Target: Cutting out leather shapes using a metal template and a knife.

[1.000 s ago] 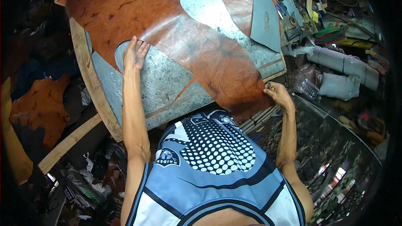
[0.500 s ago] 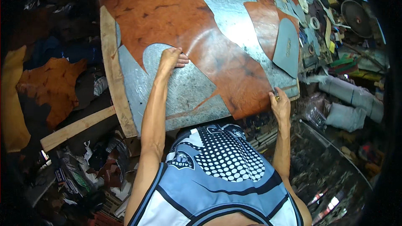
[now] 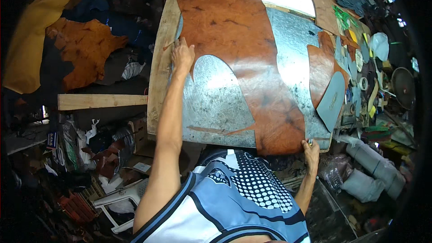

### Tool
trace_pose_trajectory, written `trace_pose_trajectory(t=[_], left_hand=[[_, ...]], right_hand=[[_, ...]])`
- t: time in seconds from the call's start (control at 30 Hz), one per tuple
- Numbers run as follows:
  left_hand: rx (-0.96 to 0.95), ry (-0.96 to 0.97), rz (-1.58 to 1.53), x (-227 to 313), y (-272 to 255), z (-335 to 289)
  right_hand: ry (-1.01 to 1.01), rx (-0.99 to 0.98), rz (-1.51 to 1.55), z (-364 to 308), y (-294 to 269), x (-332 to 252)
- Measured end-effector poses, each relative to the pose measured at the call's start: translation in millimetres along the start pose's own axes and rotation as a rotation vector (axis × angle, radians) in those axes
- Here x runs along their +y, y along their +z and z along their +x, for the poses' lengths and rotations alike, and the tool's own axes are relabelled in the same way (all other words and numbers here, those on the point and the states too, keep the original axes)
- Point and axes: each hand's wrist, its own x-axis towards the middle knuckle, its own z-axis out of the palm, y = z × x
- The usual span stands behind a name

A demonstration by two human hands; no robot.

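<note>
A large brown leather hide [image 3: 234, 36] with cut-out gaps lies spread on a galvanised metal sheet [image 3: 216, 103] that covers a wooden table [image 3: 158, 76]. My left hand [image 3: 182, 54] reaches far forward and pinches the hide's left edge near the table's left rim. My right hand [image 3: 311, 148] grips the hide's near right corner at the table's front edge, with a small metal object showing between its fingers. A grey shoe-sole-shaped pattern piece [image 3: 332, 100] rests on the sheet to the right.
Leather offcuts [image 3: 323, 63], tape rolls and tools crowd the table's right side. An orange hide [image 3: 85, 49] and a yellow one [image 3: 31, 31] lie on the floor at left, beside a wooden plank [image 3: 99, 101]. Grey rolls [image 3: 373, 166] sit at lower right.
My left hand has slid forward and left along the hide to its far left edge. My right hand has kept hold of the near right corner. The view has shifted.
</note>
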Motion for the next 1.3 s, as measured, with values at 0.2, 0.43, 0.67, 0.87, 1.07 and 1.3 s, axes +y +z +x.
trace_pose_trajectory(t=[0.2,0.43,0.67,0.87,1.07,1.3], left_hand=[[-0.125,0.195,0.087,18.8,14.7,-38.7],[-0.284,0.477,0.051,56.9,1.2,-167.8],[-0.301,0.494,0.08,50.0,-7.0,-199.2],[-0.195,0.49,0.174,46.6,9.6,-119.6],[-0.364,0.64,0.163,121.2,58.4,-123.8],[-0.557,0.922,-0.177,167.5,63.1,-267.6]], right_hand=[[0.089,-0.11,-0.032,-32.6,-28.4,64.4],[0.251,-0.091,-0.021,-91.7,-55.6,179.2],[0.374,0.044,0.178,-110.9,-30.4,261.6],[0.193,0.34,0.083,-104.1,-39.8,279.9],[0.255,0.579,0.182,-60.7,-87.1,250.1],[-0.016,0.482,-0.131,42.5,-78.1,80.1]])
